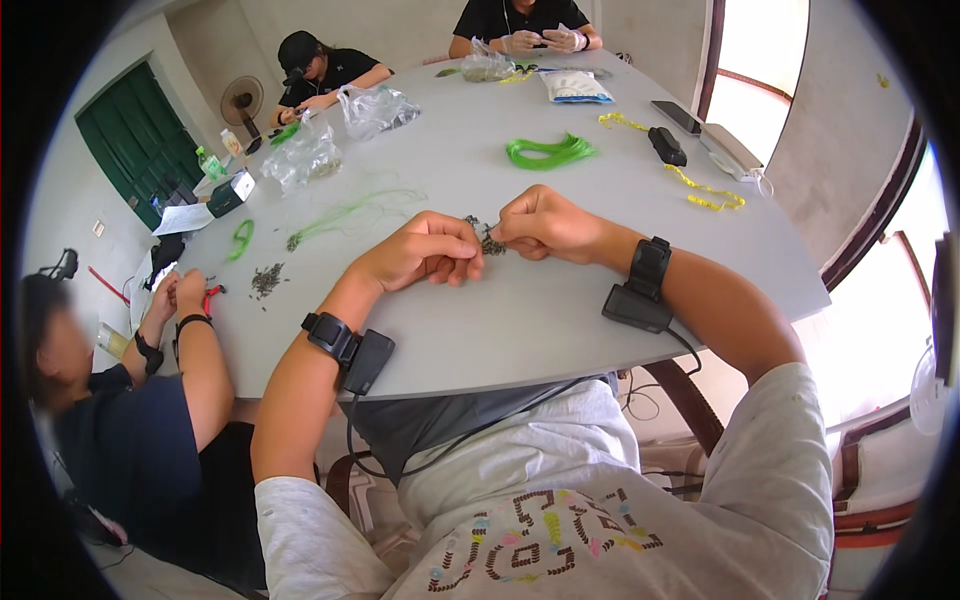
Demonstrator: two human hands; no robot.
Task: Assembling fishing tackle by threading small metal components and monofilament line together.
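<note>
The person's left hand (430, 252) is hovering over the grey table (560, 325), well inward from its near edge, with the fingers curling toward the palm; whether they are clamping on anything, I cannot tell. The right hand (548, 228) is facing it just beside a pile of small dark pieces (492, 245), its thumb and index finger drawing close together (anything between them is too small to make out). That pile is lying between the two hands.

Toward the table's left edge, a second dark pile (267, 281) is sitting near a co-worker's hands (178, 292), and loose green strands (345, 213) are trailing across the surface. Beyond the right hand, a bright green bundle of strands (550, 152) is lying in a curve. Along the right edge, a yellow tape measure (715, 202) is snaking near a black smartphone (677, 117). Clear plastic bags (378, 112) are standing toward the far left.
</note>
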